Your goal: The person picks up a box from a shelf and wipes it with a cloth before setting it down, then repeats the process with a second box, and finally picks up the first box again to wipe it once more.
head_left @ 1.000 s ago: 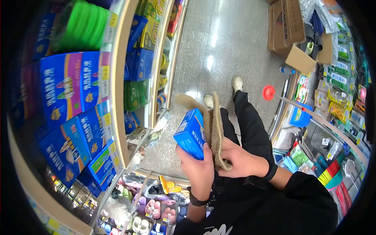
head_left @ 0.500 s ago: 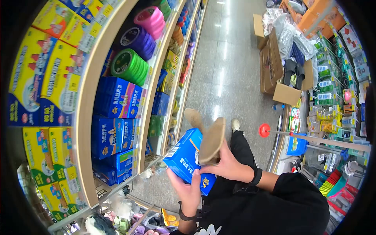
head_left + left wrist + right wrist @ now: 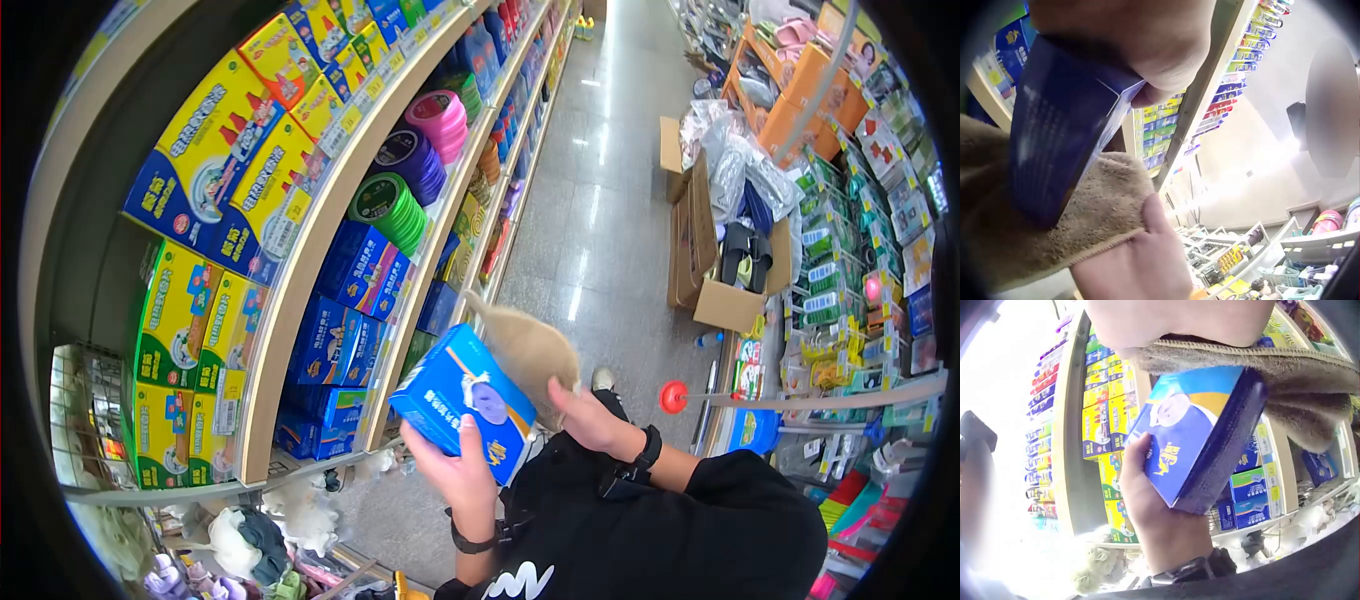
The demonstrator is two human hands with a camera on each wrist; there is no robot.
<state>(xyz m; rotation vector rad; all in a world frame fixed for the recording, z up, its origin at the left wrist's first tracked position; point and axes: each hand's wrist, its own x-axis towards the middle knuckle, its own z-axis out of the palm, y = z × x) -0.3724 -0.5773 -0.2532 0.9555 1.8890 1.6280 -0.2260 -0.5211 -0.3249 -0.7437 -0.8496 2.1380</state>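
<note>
Blue box [image 3: 470,400] held up above the aisle floor [image 3: 555,235], gripped in my left hand [image 3: 455,475], thumb across the printed face. Fuzzy brown piece [image 3: 530,350] (stitched edge, per the wrist views) just beside it, pinched in my right hand [image 3: 598,425]. Done: both in hand. Left, I judge: setting either down; box looks unopened. Similar blue boxes [image 3: 325,340] sit shelved to my left.

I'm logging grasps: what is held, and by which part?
Left grip: blue rectangular cardboard box, by its near side. Right grip: brown plush fabric, by its stitched edge.
</note>
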